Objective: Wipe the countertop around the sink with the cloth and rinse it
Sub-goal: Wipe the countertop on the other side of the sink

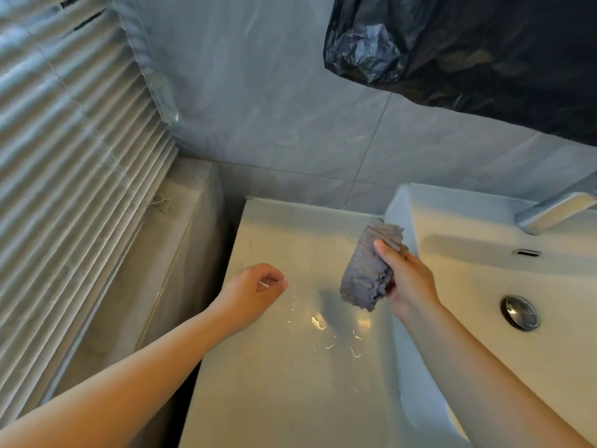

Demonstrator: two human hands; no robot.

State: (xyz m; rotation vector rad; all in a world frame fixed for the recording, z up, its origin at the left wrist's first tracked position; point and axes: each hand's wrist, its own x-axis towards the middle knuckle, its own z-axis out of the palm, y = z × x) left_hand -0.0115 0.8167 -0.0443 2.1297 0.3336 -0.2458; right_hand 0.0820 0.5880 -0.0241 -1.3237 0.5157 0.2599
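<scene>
A bunched grey cloth hangs just above the white countertop, left of the sink basin. My right hand grips the cloth from its right side, thumb across the top. My left hand hovers over the countertop's left part with fingers loosely curled and nothing in it. Water streaks and droplets glisten on the countertop between the two hands.
A chrome faucet juts in at the right above the basin, with an overflow slot and a chrome drain plug below. A black plastic bag hangs at the top right. Window blinds and a tiled ledge stand at the left.
</scene>
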